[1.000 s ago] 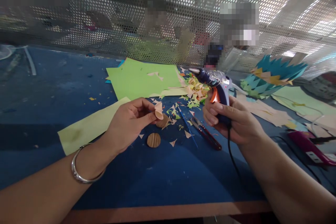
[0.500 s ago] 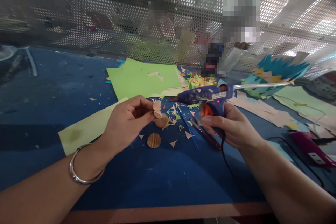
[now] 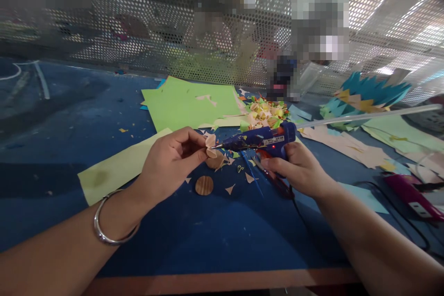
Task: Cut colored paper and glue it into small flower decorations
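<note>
Left hand (image 3: 169, 159) pinches my curled peach paper piece (image 3: 210, 141) above blue desk (image 3: 222, 231), right hand (image 3: 304, 169) grips blue plastic glue gun (image 3: 255, 139), nozzle (image 3: 218, 146) at it: gluing, I'd judge; next needs steady trigger squeeze.

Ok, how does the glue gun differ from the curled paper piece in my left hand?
The glue gun is mostly blue, while the paper piece is pale peach. The glue gun is much larger than the paper piece. The right hand grips the glue gun's handle; the left hand pinches the paper piece. Both are held above the table.
</note>
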`<state>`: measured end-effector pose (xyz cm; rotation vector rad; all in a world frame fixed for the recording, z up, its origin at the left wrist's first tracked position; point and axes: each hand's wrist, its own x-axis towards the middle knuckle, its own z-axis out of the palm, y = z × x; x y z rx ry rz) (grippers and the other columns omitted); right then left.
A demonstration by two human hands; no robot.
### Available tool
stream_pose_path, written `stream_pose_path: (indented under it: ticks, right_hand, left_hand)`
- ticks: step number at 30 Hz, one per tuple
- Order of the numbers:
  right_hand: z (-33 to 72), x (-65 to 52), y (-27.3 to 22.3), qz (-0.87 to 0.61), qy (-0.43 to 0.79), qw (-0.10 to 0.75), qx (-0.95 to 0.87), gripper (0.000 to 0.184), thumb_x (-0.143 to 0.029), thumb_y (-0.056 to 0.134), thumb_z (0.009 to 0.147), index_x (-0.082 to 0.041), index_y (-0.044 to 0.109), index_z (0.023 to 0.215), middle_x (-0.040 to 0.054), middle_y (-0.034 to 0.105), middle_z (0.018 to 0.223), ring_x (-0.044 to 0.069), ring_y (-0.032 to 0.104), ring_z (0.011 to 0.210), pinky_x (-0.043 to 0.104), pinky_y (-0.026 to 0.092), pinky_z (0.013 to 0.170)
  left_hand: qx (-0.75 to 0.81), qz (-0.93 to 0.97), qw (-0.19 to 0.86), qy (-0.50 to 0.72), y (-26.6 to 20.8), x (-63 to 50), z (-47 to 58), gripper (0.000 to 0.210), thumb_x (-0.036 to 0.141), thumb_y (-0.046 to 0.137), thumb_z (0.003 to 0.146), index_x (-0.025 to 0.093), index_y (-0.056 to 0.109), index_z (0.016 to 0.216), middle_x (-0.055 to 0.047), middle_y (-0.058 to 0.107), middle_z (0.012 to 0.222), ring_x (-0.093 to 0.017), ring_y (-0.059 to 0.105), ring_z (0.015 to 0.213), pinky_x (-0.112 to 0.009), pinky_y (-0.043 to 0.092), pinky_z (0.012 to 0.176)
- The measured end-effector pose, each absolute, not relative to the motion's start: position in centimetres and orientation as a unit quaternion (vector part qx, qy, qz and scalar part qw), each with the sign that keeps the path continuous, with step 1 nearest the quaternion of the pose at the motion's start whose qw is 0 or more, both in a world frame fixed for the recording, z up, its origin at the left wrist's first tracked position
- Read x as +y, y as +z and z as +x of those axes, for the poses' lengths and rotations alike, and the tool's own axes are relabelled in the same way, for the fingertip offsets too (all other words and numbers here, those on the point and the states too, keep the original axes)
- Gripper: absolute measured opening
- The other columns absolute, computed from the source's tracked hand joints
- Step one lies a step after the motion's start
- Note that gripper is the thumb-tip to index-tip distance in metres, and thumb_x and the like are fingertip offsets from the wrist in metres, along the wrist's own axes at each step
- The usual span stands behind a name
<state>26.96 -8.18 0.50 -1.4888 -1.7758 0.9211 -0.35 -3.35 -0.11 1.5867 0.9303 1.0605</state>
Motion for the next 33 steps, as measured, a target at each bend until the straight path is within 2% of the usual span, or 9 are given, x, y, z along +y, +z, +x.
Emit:
stream_pose_path:
  ticks: [15,22,33]
  right_hand:
    - [26.85,-8.26,0.62,-0.573,0.322,0.321,-0.682,0.025,-0.036,0.066,0.086,-0.02,0.062,0.068,0.003,0.063,0.058,0.017,0.058,0.055,0.029,0.043,0.052]
    - [26.67,-8.36,0.83,-0.556,0.334,0.357,-0.672,0.023,-0.034,0.069,0.084,-0.02,0.064,0.066,0.0024,0.06,0.053,0.018,0.057,0.055,0.028,0.04,0.048]
    - [26.58,-8.4,1.07,-0.578,0.32,0.319,-0.679,0.025,-0.036,0.064,0.085,-0.02,0.061,0.066,0.004,0.063,0.057,0.018,0.058,0.056,0.029,0.041,0.051]
  left_hand:
    - [0.385,0.665,0.476,0.428,-0.06,-3.45,-0.39,0.008,0.022,0.074,0.084,0.019,0.067,0.087,-0.005,0.074,0.091,-0.017,0.069,0.082,-0.031,0.055,0.079]
    - [0.379,0.67,0.474,0.428,-0.36,-3.33,-0.47,0.009,0.023,0.074,0.084,0.02,0.067,0.088,-0.005,0.073,0.091,-0.018,0.069,0.083,-0.032,0.055,0.08]
    - [0.386,0.679,0.464,0.419,-0.59,-3.2,-0.66,0.009,0.023,0.073,0.083,0.02,0.067,0.089,-0.004,0.072,0.09,-0.019,0.069,0.082,-0.034,0.055,0.08]
